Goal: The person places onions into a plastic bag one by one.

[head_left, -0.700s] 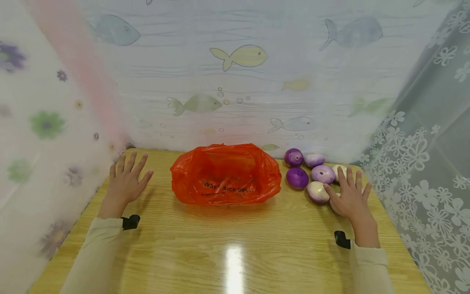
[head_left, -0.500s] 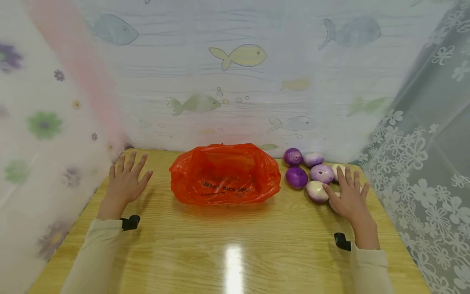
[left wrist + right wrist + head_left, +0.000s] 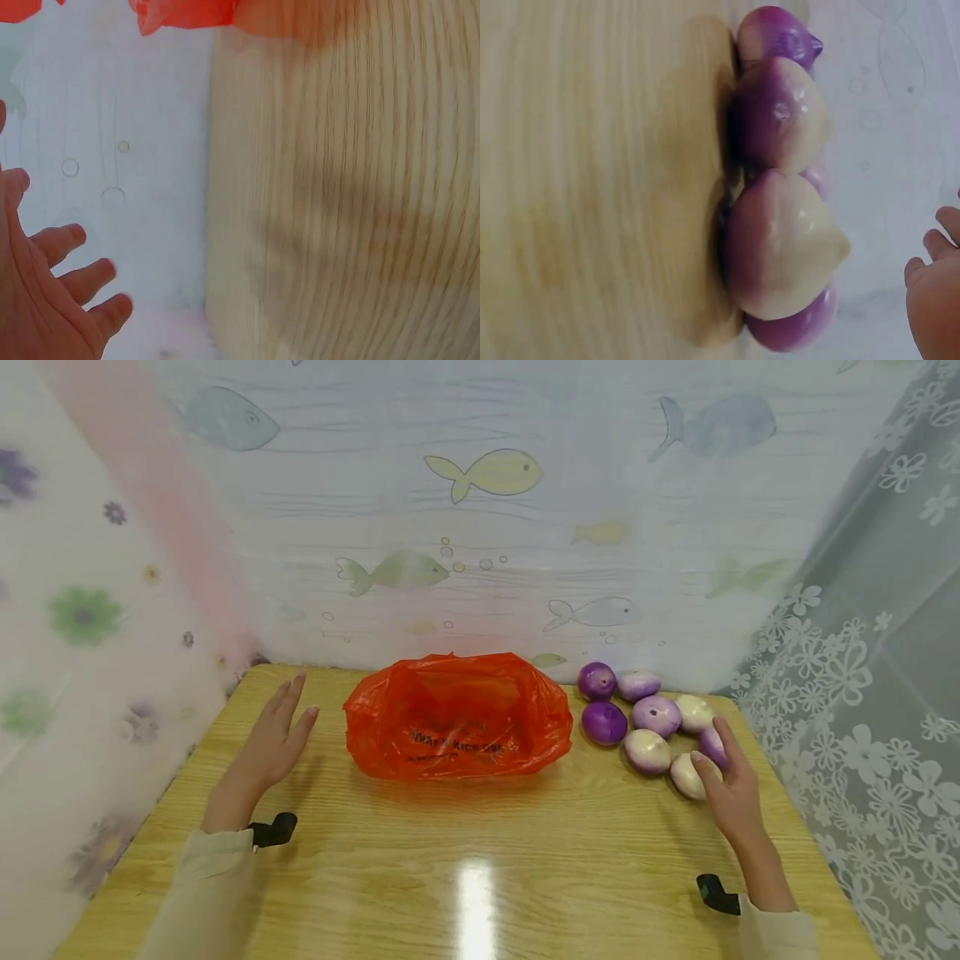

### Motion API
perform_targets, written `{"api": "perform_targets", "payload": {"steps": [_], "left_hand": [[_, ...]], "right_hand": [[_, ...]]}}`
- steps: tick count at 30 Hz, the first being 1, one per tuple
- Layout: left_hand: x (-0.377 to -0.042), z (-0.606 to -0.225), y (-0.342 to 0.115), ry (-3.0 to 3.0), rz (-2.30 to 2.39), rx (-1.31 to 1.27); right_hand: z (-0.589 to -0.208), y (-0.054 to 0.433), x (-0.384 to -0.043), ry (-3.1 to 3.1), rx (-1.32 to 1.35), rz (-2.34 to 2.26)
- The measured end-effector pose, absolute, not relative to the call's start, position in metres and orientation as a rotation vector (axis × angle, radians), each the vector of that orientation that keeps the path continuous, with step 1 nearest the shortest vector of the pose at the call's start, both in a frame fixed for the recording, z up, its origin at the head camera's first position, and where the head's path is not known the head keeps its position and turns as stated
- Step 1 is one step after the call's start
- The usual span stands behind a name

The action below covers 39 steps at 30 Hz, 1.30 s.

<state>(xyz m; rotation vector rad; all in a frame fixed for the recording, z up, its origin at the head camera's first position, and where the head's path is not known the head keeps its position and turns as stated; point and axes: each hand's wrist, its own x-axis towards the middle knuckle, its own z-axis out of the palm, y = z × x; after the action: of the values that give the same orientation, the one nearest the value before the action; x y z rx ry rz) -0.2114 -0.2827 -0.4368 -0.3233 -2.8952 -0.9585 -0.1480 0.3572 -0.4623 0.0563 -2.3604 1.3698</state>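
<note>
- The right hand [image 3: 737, 792] has turned from palm-down to edge-on and drawn back a little, uncovering more of the bulbs; its fingers and thumb are apart, holding nothing.
- Its thumb overlaps a cream bulb [image 3: 686, 778], and its fingers lie alongside a purple bulb [image 3: 709, 745]; whether it touches either, I can't tell.
- The left hand [image 3: 273, 745] has rolled onto its edge too, thumb apart from the straight fingers, holding nothing, to the left of the bag.
- Eight bulbs in all sit clustered at the tabletop's far right: three cream, three deeper purple, two lilac. They're roundish, and the nearest one's pale tip points up, away from the wood.
- One red plastic bag [image 3: 457, 718] stands between the hands, unmoved, its long axis running left to right and its mouth gaping towards the person.
- Beneath everything is one wood-grain tabletop [image 3: 375, 868]; behind hangs a fish-printed sheet [image 3: 330, 527].
</note>
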Motion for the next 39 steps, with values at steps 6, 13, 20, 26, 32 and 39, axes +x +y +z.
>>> {"api": "perform_targets", "payload": {"steps": [6,13,20,26,32,39], "left_hand": [[-0.201,-0.441,-0.266,-2.770,-1.159,-0.314],[-0.187,-0.440,-0.236,-2.718,-1.375,-0.241],[-0.179,-0.444,-0.214,-2.656,-1.723,-0.224],[-0.179,-0.450,-0.206,-2.550,-1.979,-0.241],[-0.180,-0.458,-0.202,-2.505,-2.027,-0.194],[-0.182,-0.465,-0.196,-2.451,-2.006,-0.116]], "right_hand": [[-0.466,0.360,-0.138,-2.096,-0.122,1.566],[-0.472,0.370,-0.130,-2.141,-0.438,1.488],[-0.478,0.375,-0.125,-2.318,-0.542,1.447],[-0.483,0.382,-0.126,-2.523,-0.501,1.443],[-0.487,0.390,-0.130,-2.658,-0.407,1.416],[-0.487,0.394,-0.131,-2.748,-0.347,1.455]]}}
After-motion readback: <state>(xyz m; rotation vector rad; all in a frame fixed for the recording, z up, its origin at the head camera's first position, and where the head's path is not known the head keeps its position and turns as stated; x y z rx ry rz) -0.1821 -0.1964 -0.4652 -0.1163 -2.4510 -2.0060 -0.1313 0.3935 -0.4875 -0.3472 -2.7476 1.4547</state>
